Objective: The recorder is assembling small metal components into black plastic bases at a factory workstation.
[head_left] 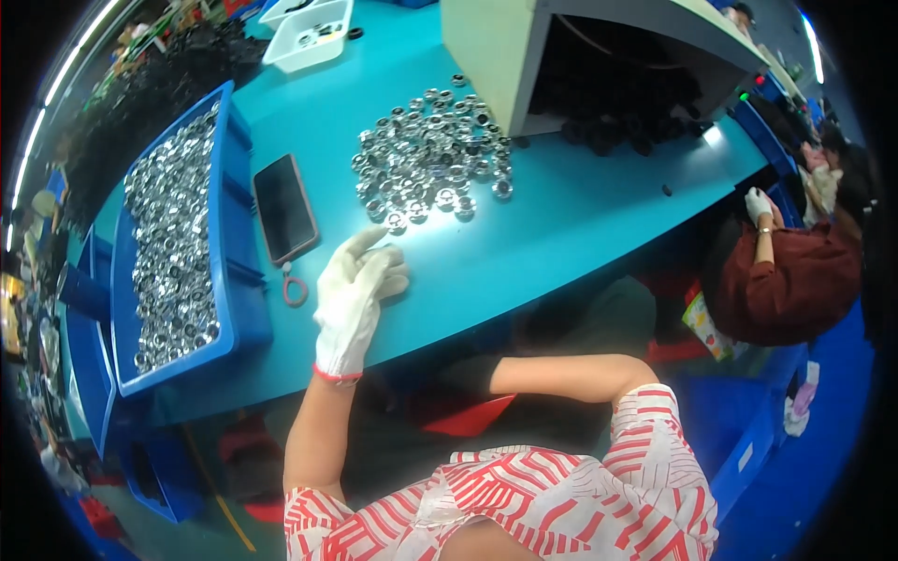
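Observation:
My left hand [363,279], in a white knitted glove, hovers or rests at the near edge of a loose pile of small round silver parts [430,150] with dark centres. Its index finger is stretched toward one silver part [396,222] at the front of the pile and seems to touch it. The other fingers are loosely bent, and nothing shows in them. My right forearm lies bent across below the table edge. The right hand [475,374] looks dark against the shadow, perhaps in a dark glove, and its fingers cannot be made out.
Left of the pile lies a phone [285,208] with a strap loop. Beyond it stands a blue bin [245,280] full of the same silver parts. White trays [313,49] sit at the back. A pale box [496,56] holds black parts. At the right, another person [786,271] sits.

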A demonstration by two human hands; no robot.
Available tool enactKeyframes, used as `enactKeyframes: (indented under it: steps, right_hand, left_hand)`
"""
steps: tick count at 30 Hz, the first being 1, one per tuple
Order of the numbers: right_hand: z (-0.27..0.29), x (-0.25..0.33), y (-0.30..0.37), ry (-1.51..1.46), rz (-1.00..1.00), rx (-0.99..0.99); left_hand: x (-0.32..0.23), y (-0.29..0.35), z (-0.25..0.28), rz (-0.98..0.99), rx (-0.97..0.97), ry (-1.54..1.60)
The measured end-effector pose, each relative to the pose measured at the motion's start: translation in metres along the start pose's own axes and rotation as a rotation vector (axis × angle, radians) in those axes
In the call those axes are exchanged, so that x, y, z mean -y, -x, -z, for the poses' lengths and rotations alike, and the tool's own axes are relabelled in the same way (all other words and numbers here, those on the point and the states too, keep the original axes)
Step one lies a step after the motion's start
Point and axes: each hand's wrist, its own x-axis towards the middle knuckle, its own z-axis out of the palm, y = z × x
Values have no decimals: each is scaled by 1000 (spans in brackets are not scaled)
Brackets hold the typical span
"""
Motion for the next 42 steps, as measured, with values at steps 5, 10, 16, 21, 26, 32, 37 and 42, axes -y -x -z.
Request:
enactKeyframes:
  steps: [5, 10, 16, 21, 26, 32, 37, 42]
  right_hand:
    - [91, 61, 27, 119, -1, 183]
    - [179, 18, 81, 66, 71, -558]
    - [269, -114, 105, 993, -580, -1157]
    - [258, -92, 90, 803, -597, -1160]
    - [236, -27, 82, 113, -165, -1173]
    - [181, 51, 36, -36, 1, -880]
    - [170, 61, 10, -145, 178, -891]
    - [165, 47, 5, -432, 147, -785]
  left_hand:
    - [5, -1, 3, 20, -7, -17]
    - [5, 1, 9, 35, -2, -27]
    - [3, -1, -2, 41, 24, -32]
    - [4, -1, -2, 27, 10, -36]
    - [3, 0, 7, 31, 39, -19]
    - [1, 5, 3, 132, 108, 118]
    - [0, 7, 4, 112, 115, 150]
    - [-1, 10, 8, 101, 102, 135]
